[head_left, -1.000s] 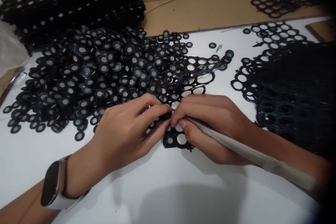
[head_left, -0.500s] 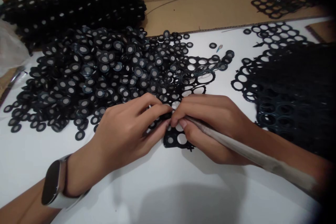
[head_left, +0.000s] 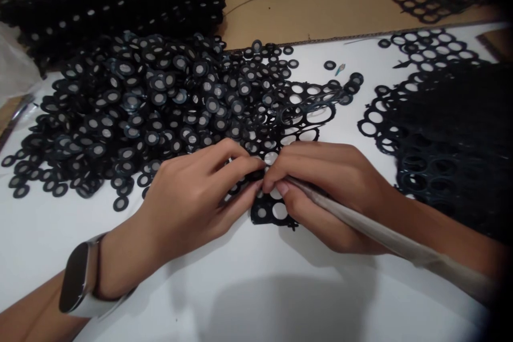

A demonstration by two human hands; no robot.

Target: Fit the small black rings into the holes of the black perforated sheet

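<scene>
My left hand, with a watch on its wrist, is closed, thumb and fingers pinching a black perforated sheet. Some round holes in this sheet are open, and at least one still has a pale-centred ring in it. Against its right side, my right hand is closed around a long slim tool with a greyish handle. The handle runs back along the wrist; the tool's tip is hidden among the fingertips, which almost touch those of my left hand. Behind my left hand spreads a heap of small black rings with pale centres.
A stack of black sheets stands at the back left, beside a translucent plastic bag. Piled at the right are black sheets with open holes. A few loose rings lie on the white work surface, with cardboard behind.
The whole view has shifted slightly. Both hands keep nearly the same pose on the sheet, and no ring has visibly moved.
</scene>
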